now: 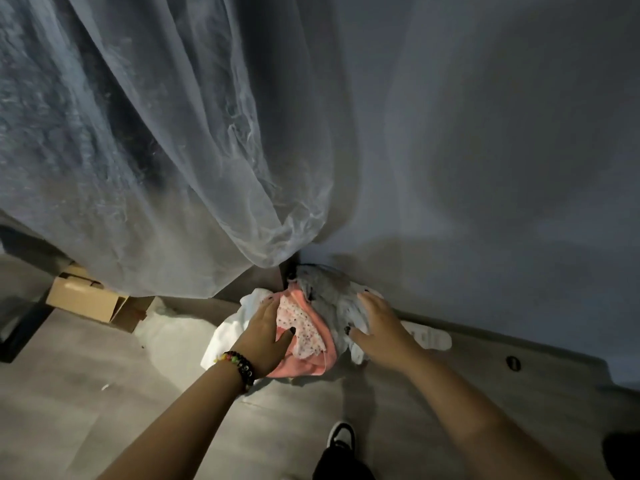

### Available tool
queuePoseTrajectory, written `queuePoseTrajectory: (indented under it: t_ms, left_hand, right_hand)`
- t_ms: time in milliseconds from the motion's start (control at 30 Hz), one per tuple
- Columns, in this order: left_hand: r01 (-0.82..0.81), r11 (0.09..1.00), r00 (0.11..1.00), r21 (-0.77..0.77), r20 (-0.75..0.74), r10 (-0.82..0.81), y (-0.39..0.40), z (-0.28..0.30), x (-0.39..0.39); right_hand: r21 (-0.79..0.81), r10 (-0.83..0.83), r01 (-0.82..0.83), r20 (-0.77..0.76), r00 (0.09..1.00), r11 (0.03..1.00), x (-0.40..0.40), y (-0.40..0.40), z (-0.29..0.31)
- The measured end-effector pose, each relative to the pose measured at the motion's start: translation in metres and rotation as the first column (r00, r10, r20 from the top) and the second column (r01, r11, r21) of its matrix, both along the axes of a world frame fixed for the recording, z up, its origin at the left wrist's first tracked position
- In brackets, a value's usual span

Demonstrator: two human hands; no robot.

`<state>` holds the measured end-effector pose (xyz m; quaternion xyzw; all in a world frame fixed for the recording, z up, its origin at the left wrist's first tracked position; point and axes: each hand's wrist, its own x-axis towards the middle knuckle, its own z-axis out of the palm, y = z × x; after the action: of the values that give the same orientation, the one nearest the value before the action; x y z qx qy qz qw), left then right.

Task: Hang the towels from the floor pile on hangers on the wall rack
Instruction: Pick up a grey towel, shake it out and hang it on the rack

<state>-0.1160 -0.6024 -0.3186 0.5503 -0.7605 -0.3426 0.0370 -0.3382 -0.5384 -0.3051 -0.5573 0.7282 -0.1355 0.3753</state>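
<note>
Head view looks down on a heap of towels (311, 320) bunched on the floor (104, 393), right where the floor meets the wall (485, 168), just beside the hem of a sheer plastic sheet (156, 150). Both arms reach forward to it. The left hand (266, 332), a beaded bracelet (239, 365) at its wrist, lies flat with fingers spread over the white and pink folds at the heap's near left side, thumb resting on the speckled cloth; it grips nothing that I can see. The right hand (375, 323) rests on the grey-white towel at the heap's right side, fingers spread and slightly bent, pressing rather than pinching.

The heap sits squarely between the two hands, running left to right along the wall, so neither hand is clearly nearer. I'd guess one towel is being singled out; the next pull depends on fingers closing on a single layer. No hanger or rack shows here. A cardboard box (86, 296) sits off to the left.
</note>
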Motion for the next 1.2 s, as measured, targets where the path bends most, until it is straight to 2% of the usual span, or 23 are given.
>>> queuePoseTrajectory:
  t_ms: [100, 200, 333, 633, 767, 833, 900, 1000, 1067, 1200]
  left_hand:
    - [-0.063, 0.997, 0.997, 0.052, 0.047, 0.060, -0.011, -0.017, -0.020]
    - [-0.107, 0.982, 0.994, 0.155, 0.017, 0.105, -0.023, -0.045, -0.041]
    - [-0.109, 0.973, 0.994, 0.201, 0.019, 0.107, -0.036, -0.091, -0.063]
    - [-0.077, 0.983, 0.995, 0.167, 0.081, 0.065, -0.073, -0.265, -0.081]
    - [-0.070, 0.997, 0.996, 0.043, 0.053, 0.067, -0.090, -0.340, -0.095]
    - [-0.011, 0.990, 1.000, -0.138, -0.024, 0.008, -0.105, -0.365, -0.108]
    - [-0.012, 0.945, 0.990, -0.327, -0.136, -0.035, -0.122, -0.398, -0.121]
    - [-0.007, 0.911, 0.982, -0.413, -0.176, -0.072, -0.153, -0.432, -0.132]
    - [0.040, 0.878, 0.986, -0.476, -0.124, -0.112, -0.169, -0.450, -0.136]
    - [0.264, 0.784, 0.964, -0.562, 0.160, -0.210, -0.192, -0.472, -0.141]
  right_hand:
    - [0.021, -0.060, 0.059, 0.049, 0.997, 0.998, -0.020, -0.019, -0.020]
    - [0.052, -0.117, 0.113, 0.081, 0.990, 0.992, -0.035, -0.034, -0.048]
    - [0.116, -0.188, 0.174, 0.127, 0.974, 0.978, -0.042, -0.046, -0.098]
    - [0.136, -0.337, 0.313, 0.215, 0.917, 0.940, -0.033, -0.067, -0.278]
    - [0.121, -0.348, 0.327, 0.269, 0.898, 0.937, -0.021, -0.079, -0.363]
    - [0.083, -0.364, 0.356, 0.297, 0.883, 0.931, -0.021, -0.089, -0.396]
    - [0.045, -0.415, 0.426, 0.336, 0.845, 0.904, -0.022, -0.099, -0.427]
    - [-0.034, -0.478, 0.533, 0.400, 0.782, 0.845, -0.025, -0.112, -0.462]
    - [-0.121, -0.489, 0.572, 0.395, 0.778, 0.811, -0.028, -0.116, -0.478]
    - [-0.253, -0.479, 0.576, 0.356, 0.803, 0.778, -0.038, -0.129, -0.489]
